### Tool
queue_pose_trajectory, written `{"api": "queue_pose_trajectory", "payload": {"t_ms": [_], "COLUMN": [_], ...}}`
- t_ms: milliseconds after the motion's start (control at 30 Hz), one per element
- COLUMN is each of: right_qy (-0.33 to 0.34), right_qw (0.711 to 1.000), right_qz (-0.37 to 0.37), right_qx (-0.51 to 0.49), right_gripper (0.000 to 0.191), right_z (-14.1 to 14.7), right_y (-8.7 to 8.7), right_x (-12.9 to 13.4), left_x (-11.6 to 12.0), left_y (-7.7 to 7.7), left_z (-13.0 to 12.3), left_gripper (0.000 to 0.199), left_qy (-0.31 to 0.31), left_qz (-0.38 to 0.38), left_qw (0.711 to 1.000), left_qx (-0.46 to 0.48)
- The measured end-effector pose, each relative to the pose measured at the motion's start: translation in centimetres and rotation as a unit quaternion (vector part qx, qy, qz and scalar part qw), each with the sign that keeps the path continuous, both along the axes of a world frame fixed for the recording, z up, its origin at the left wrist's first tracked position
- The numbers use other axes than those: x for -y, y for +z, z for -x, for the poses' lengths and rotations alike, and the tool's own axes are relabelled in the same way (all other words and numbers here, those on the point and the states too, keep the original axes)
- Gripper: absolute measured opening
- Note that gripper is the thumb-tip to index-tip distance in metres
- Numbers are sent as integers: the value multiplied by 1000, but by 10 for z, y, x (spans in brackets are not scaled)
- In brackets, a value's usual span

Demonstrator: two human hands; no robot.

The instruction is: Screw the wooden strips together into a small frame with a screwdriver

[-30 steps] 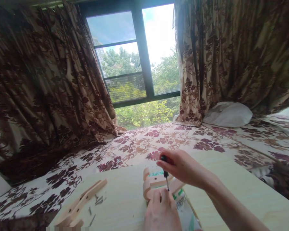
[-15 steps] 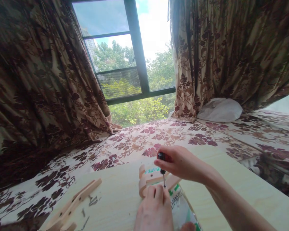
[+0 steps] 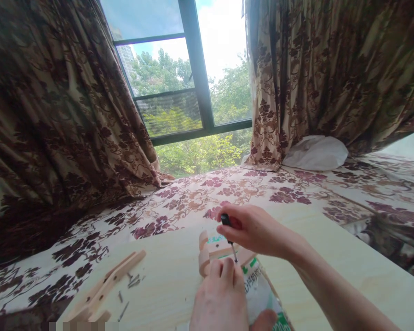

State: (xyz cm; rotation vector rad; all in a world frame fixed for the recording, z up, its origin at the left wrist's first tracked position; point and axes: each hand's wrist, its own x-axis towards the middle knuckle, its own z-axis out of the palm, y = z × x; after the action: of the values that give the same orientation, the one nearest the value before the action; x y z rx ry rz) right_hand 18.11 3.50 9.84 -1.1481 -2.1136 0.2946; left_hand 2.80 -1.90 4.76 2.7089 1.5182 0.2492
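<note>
My right hand (image 3: 250, 230) is closed around the black handle of a screwdriver (image 3: 225, 220). Its metal shaft slants down to a pale wooden piece (image 3: 218, 249) with a dark hole, near the fingertips of my left hand (image 3: 222, 294). That left hand lies over the near side of the wood, fingers bent down and pressed together; what they grip is partly hidden. Under the wood and hand is a white and green printed plastic bag (image 3: 253, 285). A rounded wooden end (image 3: 204, 262) sticks out at the left of the piece.
On the pale board (image 3: 165, 285), more wooden pieces with holes (image 3: 112, 280) lie at the left, beside several loose screws (image 3: 134, 279). Behind is a floral cloth (image 3: 189, 202), with a white bag (image 3: 315, 152) near the curtain (image 3: 265, 115) and window.
The screwdriver's handle has tipped slightly to the left, with my right hand moving along with it. My left hand stays on the wood. The camera view has shifted slightly.
</note>
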Motion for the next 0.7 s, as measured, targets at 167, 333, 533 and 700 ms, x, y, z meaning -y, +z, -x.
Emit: {"api": "queue_pose_trajectory", "payload": {"t_ms": [167, 333, 533, 700], "right_qy": [27, -33, 31, -24], "right_qw": [1000, 999, 999, 1000], "right_qz": [5, -5, 24, 16], "right_qx": [-6, 8, -6, 2], "right_gripper": [13, 23, 9, 12], "right_z": [-1, -1, -1, -2], "right_y": [0, -2, 4, -1], "right_x": [1, -3, 3, -3], "left_x": [0, 2, 0, 4], "left_y": [0, 2, -1, 13], "left_z": [-2, -4, -2, -8], "left_gripper": [58, 55, 52, 53], "left_qy": [14, 0, -26, 6], "left_qz": [34, 10, -1, 38], "left_qw": [999, 1000, 1000, 999], "left_qx": [26, 2, -8, -27]}}
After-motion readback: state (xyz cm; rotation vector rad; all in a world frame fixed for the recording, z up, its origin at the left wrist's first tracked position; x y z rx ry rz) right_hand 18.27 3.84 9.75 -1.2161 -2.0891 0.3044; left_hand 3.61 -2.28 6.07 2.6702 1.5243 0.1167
